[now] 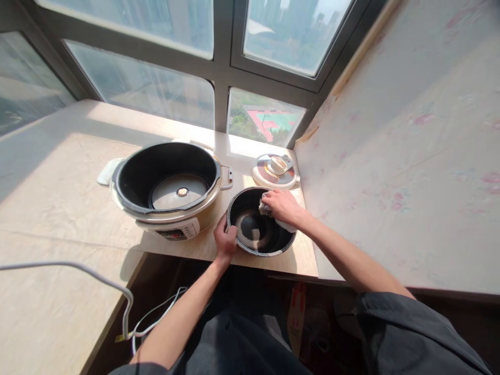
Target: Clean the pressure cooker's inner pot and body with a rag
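Note:
A black inner pot (253, 237) stands on the counter near its front edge. My left hand (225, 239) grips the pot's left rim, fingers curled over it. My right hand (282, 205) reaches into the pot from the right and is closed on a white cloth (267, 209), which presses against the inside wall at the far side. To the left of the pot sits the open cooker body (167, 185), dark inside with a round heating plate at its bottom.
The cooker's white lid (275, 171) lies behind the pot by the window. A white cable (117, 291) runs over the counter edge at the lower left. A papered wall (410, 156) rises at the right, and windows (156, 88) stand behind.

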{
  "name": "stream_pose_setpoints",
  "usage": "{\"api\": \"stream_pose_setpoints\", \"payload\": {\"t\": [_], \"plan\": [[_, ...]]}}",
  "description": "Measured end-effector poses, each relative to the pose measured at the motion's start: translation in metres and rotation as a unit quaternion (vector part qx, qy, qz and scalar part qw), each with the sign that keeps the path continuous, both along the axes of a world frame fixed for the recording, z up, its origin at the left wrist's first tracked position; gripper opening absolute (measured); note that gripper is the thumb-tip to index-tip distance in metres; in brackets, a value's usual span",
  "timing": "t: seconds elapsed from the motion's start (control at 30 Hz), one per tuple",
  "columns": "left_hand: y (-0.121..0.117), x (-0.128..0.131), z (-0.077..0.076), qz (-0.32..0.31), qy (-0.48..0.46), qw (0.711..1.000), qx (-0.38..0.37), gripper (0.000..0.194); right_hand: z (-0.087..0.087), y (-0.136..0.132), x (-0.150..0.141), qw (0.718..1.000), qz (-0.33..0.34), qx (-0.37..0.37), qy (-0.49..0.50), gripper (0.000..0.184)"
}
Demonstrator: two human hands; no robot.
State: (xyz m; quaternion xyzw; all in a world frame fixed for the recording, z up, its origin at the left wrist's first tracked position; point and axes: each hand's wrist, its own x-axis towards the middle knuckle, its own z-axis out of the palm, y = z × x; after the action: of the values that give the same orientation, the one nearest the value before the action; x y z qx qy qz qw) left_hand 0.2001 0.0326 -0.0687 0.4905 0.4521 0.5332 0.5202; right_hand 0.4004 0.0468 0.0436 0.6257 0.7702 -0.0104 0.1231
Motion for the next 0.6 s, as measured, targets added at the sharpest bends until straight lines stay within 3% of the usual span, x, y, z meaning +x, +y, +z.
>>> {"api": "stream_pose_setpoints", "payload": {"t": [0.17, 0.3, 0.47, 0.6], "plan": [[-0.002, 0.003, -0.003, 0.017, -0.019, 1.000, -0.018, 0.037, 0.012, -0.050, 0.017, 0.986, -0.124, 0.016, 0.110, 0.023], [-0.002, 0.005, -0.006, 0.023, -0.040, 0.999, -0.015, 0.044, 0.013, -0.087, 0.011, 0.949, -0.166, 0.039, 0.265, 0.027], [-0.004, 0.007, -0.007, 0.022, -0.068, 0.997, -0.009, 0.048, -0.005, -0.116, -0.031, 0.897, -0.187, 0.114, 0.384, 0.034], [-0.005, 0.008, -0.011, 0.008, -0.080, 0.997, -0.013, 0.046, -0.016, -0.112, -0.079, 0.853, -0.219, 0.161, 0.446, 0.034]]}}
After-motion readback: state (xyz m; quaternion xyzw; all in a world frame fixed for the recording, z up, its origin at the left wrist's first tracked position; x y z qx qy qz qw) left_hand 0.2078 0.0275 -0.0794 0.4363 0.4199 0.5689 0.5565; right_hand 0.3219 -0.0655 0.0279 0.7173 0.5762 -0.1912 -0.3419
